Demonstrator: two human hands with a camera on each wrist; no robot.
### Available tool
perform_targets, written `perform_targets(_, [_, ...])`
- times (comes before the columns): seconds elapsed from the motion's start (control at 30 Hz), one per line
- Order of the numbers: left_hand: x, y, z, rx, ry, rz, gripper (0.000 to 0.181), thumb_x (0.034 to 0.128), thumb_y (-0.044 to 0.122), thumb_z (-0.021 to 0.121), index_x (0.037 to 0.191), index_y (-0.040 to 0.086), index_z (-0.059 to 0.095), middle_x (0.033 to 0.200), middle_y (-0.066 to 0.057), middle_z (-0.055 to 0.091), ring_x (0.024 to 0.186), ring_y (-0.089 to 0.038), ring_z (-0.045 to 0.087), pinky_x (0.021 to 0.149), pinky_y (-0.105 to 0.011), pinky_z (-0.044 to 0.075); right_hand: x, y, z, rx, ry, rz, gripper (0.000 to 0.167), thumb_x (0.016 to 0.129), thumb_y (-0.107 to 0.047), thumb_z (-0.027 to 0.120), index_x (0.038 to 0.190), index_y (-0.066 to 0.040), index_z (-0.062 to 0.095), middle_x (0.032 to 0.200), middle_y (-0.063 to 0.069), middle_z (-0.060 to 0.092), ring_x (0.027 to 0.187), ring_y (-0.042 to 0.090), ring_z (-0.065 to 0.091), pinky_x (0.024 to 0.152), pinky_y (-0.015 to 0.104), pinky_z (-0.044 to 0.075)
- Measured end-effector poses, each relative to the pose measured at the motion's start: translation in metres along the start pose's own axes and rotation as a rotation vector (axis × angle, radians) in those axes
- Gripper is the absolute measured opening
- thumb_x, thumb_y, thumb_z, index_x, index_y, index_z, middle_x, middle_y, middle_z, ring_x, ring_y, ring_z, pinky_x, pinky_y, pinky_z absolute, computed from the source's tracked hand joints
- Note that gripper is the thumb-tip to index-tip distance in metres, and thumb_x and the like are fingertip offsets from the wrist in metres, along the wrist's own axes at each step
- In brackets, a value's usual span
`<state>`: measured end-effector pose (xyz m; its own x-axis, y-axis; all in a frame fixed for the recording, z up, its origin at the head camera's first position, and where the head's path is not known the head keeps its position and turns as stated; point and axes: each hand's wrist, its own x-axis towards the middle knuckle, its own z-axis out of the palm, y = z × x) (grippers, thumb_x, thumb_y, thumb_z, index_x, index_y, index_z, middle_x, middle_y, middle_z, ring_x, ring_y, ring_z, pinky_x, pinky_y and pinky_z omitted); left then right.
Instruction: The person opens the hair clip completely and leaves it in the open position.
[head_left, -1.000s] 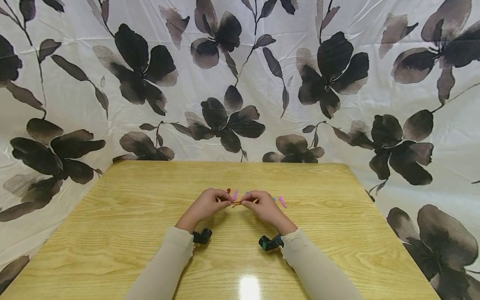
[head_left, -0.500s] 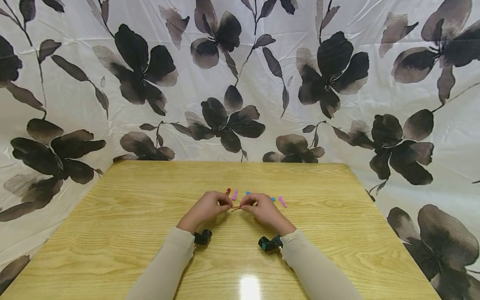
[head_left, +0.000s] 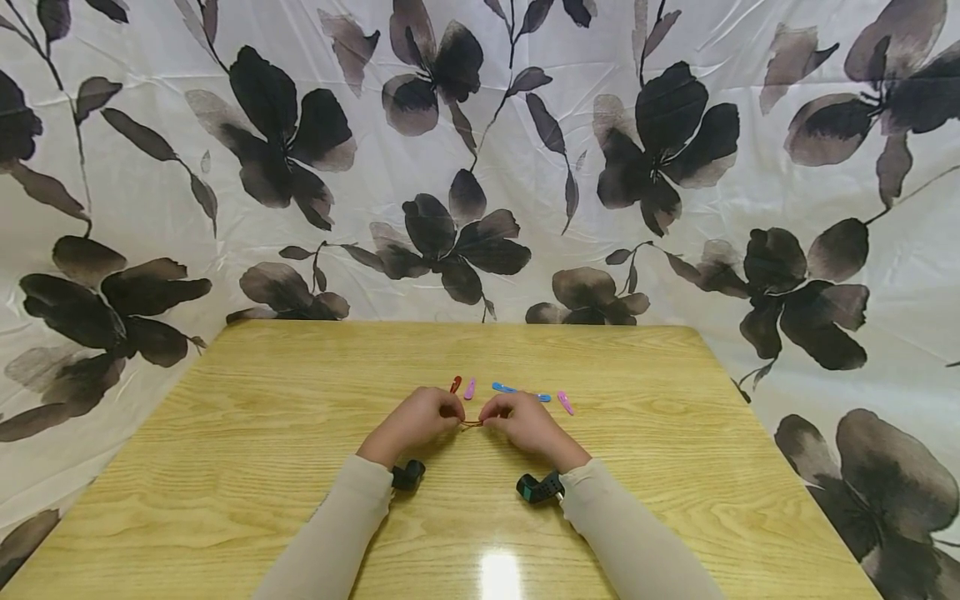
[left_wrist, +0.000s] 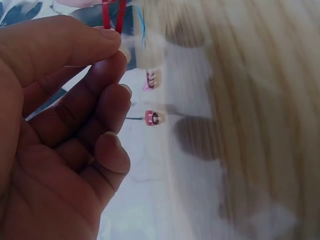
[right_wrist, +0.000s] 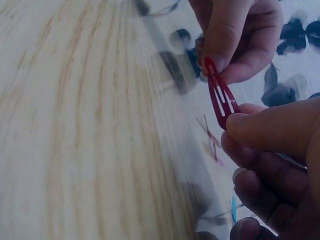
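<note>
Both hands hold a red snap hair clip [right_wrist: 221, 97] between them, just above the table. My left hand [head_left: 417, 423] pinches its narrow end between thumb and index finger. At the wide, rounded end, the thumb and index finger of my right hand [head_left: 528, 425] pinch it. The right wrist view shows the clip's slotted face between the two thumbs. Only part of the clip shows in the left wrist view, above the left fingertips. Behind the hands lie another red hair clip [head_left: 456, 384] and a pink hair clip [head_left: 469, 389].
On the wooden table [head_left: 262, 433], blue hair clip parts [head_left: 504, 387] show behind the right hand, partly covered by it. A second pink clip [head_left: 566, 403] lies to the right. Flower-patterned cloth [head_left: 465, 167] hangs behind the table.
Both hands have drawn slightly toward the person with the red clip. The blue clip parts behind the right hand now show more.
</note>
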<state>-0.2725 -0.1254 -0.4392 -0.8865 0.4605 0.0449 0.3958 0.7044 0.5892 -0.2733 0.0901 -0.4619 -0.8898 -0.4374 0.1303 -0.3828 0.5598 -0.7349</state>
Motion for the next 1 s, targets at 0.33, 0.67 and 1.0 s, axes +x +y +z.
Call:
perform_targets(0.33, [0.0010,-0.0019,0.0043,0.033,-0.042,0.023,0.009,0.0854,0.007,0.067,0.081,0.014,0.071,0.078,0.006,0.065,0.073,-0.009,0.054,0.073,-0.029,0.048,-0.0012,0.0025,0.0027,-0.011,-0.051,0.001,0.010,0.091,-0.017,0.067,0.089,-0.023,0.074,0.087,-0.011,0.070,0.083,0.007,0.059,0.077,0.028,0.048])
perform_targets(0.67, [-0.0011,0.0032,0.0052,0.040,-0.062,0.005,0.009,0.0838,0.004,0.066,0.082,0.011,0.071,0.078,0.004,0.066,0.073,-0.010,0.054,0.073,-0.030,0.048,-0.0003,0.0036,0.0045,-0.025,-0.073,-0.001,0.009,0.091,-0.015,0.067,0.090,-0.020,0.074,0.087,-0.010,0.070,0.082,0.006,0.059,0.077,0.027,0.048])
perform_targets(1.0, [-0.0002,0.0015,0.0069,0.061,-0.066,0.029,0.009,0.0843,0.004,0.066,0.082,0.010,0.072,0.078,0.004,0.068,0.071,-0.010,0.055,0.072,-0.030,0.048,-0.0013,0.0001,0.0036,-0.060,-0.077,-0.010,0.009,0.091,-0.013,0.066,0.091,-0.018,0.075,0.086,-0.009,0.070,0.083,0.008,0.058,0.079,0.029,0.048])
